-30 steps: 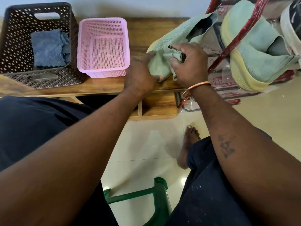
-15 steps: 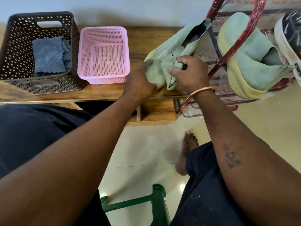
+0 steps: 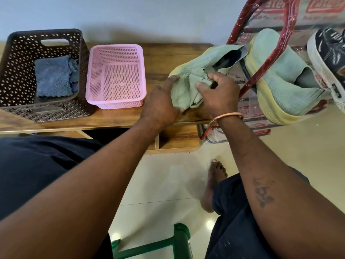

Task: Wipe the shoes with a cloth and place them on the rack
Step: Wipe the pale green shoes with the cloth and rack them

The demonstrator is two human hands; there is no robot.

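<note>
Two baskets stand on the left of the wooden table [image 3: 158, 53]: a brown basket [image 3: 18, 71] with a folded blue cloth [image 3: 54, 77] lying in it, and just beside it a pink basket [image 3: 95, 71]. To their right, at the table's end, lies the green shoe [image 3: 197, 66], toe toward the baskets and its opening toward the rack [image 3: 280, 43]. The left hand [image 3: 160, 103] holds the toe end, one finger stretched along the upper and the others curled round the front. The right hand [image 3: 218, 94], a copper bangle [image 3: 225, 116] on its wrist, has its fingers curled tight on a bunched green cloth [image 3: 183, 92] pressed against the shoe's upper. The cloth covers much of the shoe's near side, and the two hands hide the rest of it. The rack stands right of the table, its red tubes wrapped in clear plastic. One curved tube crosses in front of the second green shoe [image 3: 276, 81], which sits tilted on the rack, yellow sole toward the camera. A black shoe [image 3: 330, 51] with a white sole rests just beyond it at the frame's edge. Red labels on the rack's wrapping bear white lettering that begins "Pate"; the rest is cut off or too creased to read. Below, a bare foot [image 3: 214, 180] rests on the pale tiled floor near a green stool [image 3: 179, 238], and a dark tattoo [image 3: 263, 193] marks the right forearm, its shape unreadable.
</note>
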